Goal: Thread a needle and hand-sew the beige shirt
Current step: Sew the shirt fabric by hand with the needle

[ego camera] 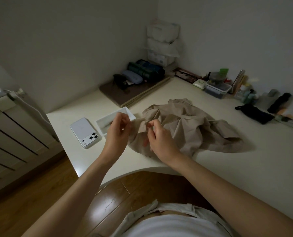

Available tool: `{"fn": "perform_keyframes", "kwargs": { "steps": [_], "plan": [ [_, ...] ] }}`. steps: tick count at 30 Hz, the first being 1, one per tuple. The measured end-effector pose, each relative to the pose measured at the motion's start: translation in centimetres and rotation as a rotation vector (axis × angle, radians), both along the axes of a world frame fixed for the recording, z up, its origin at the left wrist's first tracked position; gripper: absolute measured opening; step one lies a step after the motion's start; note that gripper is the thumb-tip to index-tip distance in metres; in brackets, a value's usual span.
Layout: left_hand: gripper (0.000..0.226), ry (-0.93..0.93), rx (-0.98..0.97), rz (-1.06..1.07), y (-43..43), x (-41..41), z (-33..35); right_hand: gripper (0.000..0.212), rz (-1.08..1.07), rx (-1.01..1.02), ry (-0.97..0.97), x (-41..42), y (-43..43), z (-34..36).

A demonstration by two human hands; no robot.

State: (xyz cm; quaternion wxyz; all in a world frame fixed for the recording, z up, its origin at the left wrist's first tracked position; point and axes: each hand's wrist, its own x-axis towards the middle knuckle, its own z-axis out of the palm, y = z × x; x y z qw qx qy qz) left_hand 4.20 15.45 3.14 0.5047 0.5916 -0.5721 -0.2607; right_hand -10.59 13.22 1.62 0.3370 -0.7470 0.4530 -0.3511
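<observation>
Beige and soft, the shirt [185, 125] lies crumpled at the centre of the frame, its near edge gathered under both hands. The right hand [156, 135] rests on the cloth with thumb and forefinger pinched at a small fold; whether a needle sits in that pinch is too small to tell. The left hand [117, 129] is lifted just left of the shirt, fingers curled and fingertips drawn together as if on a thread, but no thread shows, so I cannot tell what it holds. The fabric looks light and limp and will likely slide and bunch, so it is best held close beside the stitch, with a fold kept taut between the hands. Behind the left hand stands a white tray [125, 111], with a white phone [85, 132] face down to its left. The table [210, 159] is pale, smooth and probably slippery under cloth. Toward the upper right, lidded containers [217, 88] and bottles line a plain wall, dim in low light.
</observation>
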Motion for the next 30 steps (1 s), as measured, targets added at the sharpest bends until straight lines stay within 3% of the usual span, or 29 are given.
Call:
{"fn": "perform_keyframes", "kwargs": {
  "steps": [5,12,18,22,26,30],
  "plan": [
    [0.019,-0.158,-0.083,-0.052,0.7,-0.3,0.0,0.015,-0.013,0.012,-0.022,0.0,-0.2,0.3],
    [0.033,-0.205,-0.033,-0.011,0.6,-1.0,0.2,0.019,-0.057,0.020,-0.041,0.5,-0.4,0.3],
    [0.031,-0.382,-0.028,-0.036,0.5,-1.2,0.0,0.014,-0.040,0.035,-0.079,0.7,-0.5,0.2],
    [0.024,-0.203,0.042,-0.103,1.2,-1.5,0.1,0.019,-0.023,0.047,-0.101,0.7,-0.6,0.3],
    [0.060,-0.191,0.135,-0.115,1.2,-1.5,-0.1,0.019,0.007,0.072,-0.136,0.4,-0.6,0.5],
    [0.047,-0.252,0.143,-0.118,0.8,-1.2,-0.1,0.015,0.000,0.053,-0.129,0.2,-0.8,0.4]
  ]
}}
